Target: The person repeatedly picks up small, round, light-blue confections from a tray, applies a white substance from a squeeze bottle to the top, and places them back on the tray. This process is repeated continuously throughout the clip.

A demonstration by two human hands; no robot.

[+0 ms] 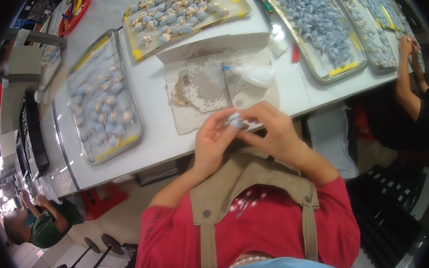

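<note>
Beyond the hands [275,131], a bottle [257,76] lies on cardboard [203,88].

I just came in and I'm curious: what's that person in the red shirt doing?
They hold a small grey-blue piece with the left hand and right hand, near the table edge. Ahead lies a stained cardboard sheet, with a white squeeze bottle on its side. The left-hand tray holds blue and cream pieces; the right-hand tray holds many bluish pieces.
</note>
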